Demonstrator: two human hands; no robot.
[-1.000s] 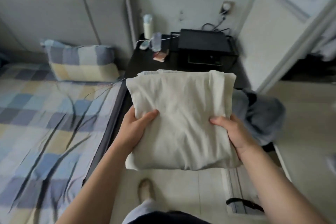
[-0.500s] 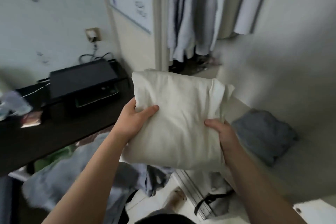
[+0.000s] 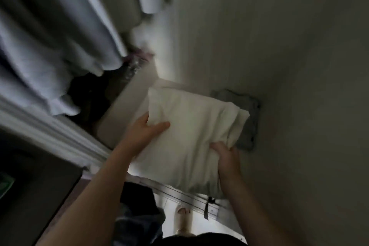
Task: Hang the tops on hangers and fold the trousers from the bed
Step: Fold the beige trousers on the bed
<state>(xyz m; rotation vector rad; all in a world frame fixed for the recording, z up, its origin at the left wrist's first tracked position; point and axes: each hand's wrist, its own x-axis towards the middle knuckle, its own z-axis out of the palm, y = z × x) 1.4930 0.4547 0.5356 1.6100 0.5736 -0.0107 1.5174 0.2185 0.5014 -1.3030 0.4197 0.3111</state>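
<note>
Folding looks done: left hand (image 3: pixel 145 134) and right hand (image 3: pixel 227 160) clutch the folded cream cloth trousers (image 3: pixel 191 138), not yet shelved by the grey folded garment (image 3: pixel 248 124) at two o'clock.

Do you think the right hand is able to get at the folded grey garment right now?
Probably not yet: the right hand grips the folded cream trousers, which overlap the grey garment, though its near edge lies bare just beside the hand.

Left hand (image 3: pixel 144 133): bare forearm extended forward, thumb laid on top of folded cream garment (image 3: pixel 191 132). Right hand (image 3: pixel 227 158): bare forearm extended, gripping the garment's right edge.
</note>
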